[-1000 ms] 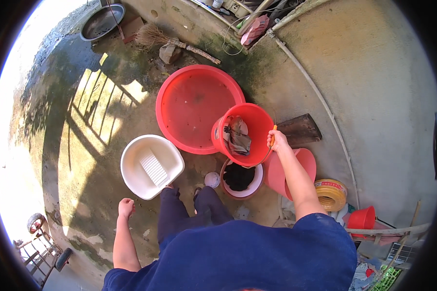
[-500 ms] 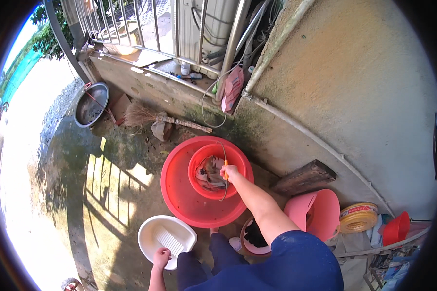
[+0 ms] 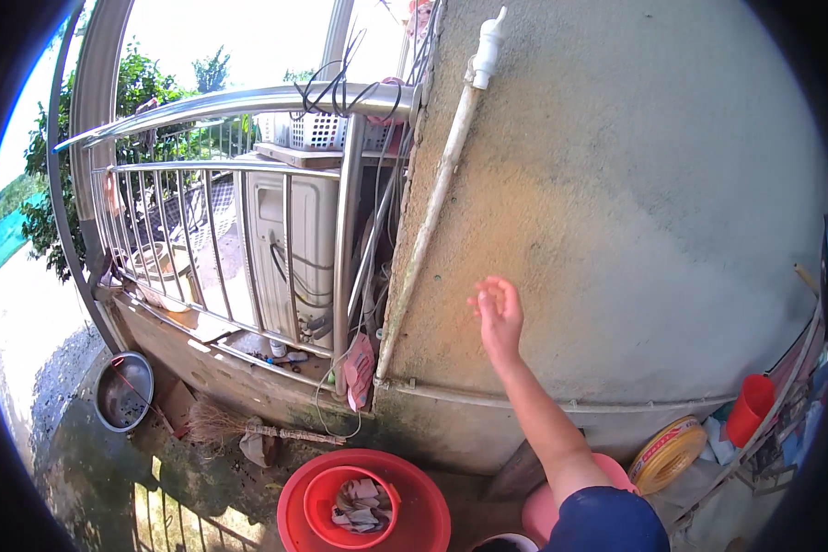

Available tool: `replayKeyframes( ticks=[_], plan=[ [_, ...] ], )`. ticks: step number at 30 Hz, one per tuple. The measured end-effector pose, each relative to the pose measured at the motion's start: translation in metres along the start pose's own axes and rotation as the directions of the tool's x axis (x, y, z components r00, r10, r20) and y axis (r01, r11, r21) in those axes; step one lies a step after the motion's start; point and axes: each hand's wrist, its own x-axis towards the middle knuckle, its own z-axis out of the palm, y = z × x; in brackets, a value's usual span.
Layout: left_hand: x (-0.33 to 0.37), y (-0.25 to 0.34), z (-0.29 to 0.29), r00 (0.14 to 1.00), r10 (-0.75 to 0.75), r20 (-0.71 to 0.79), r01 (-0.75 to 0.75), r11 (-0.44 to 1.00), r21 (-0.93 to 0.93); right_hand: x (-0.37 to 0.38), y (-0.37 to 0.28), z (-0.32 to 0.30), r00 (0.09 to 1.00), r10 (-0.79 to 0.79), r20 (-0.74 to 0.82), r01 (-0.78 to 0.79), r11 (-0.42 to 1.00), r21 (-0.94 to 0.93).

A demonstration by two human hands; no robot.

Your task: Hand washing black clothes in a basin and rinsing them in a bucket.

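Note:
My right hand (image 3: 499, 317) is raised in front of the rough wall (image 3: 635, 248), holding nothing. Its fingers are loosely bent and apart. Above it, a white tap (image 3: 489, 51) tops an upright pipe (image 3: 437, 198) fixed to the wall. Down at the lower edge stands a red bucket (image 3: 316, 508) with crumpled cloth (image 3: 362, 506) inside. That bucket sits within a wide red basin (image 3: 428, 515). My left hand is out of the picture.
A metal railing (image 3: 221, 166) runs along the left ledge. A twig broom (image 3: 294, 434) and a metal basin (image 3: 124, 393) lie below it. Lower right are a pink tub (image 3: 538, 506), a coiled yellow hose (image 3: 672, 455) and a red container (image 3: 750, 409).
My right hand has let go of the bucket's handle and risen in front of the wall. The view has tilted upward, and my left hand and the white washbasin have dropped out of it.

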Motion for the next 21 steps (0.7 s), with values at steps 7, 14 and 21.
replayKeyframes(
  ticks=[7, 14, 21],
  plan=[
    [0.032, 0.004, -0.047, 0.979, 0.085, 0.185, -0.109, 0.987, 0.121, 0.198, -0.244, 0.081, 0.788, -0.615, 0.027, 0.426, 0.513, -0.745],
    [-0.024, -0.001, -0.113, 0.997, -0.030, 0.067, 0.021, 0.991, 0.129, 0.255, -0.222, 0.114, 0.832, -0.554, 0.014, 0.237, 0.332, -0.913],
    [-0.076, -0.090, -0.118, 0.919, -0.319, 0.232, 0.296, 0.946, 0.130, 0.266, -0.201, 0.038, 0.993, -0.079, -0.091, 0.072, 0.994, -0.086]
  ],
)
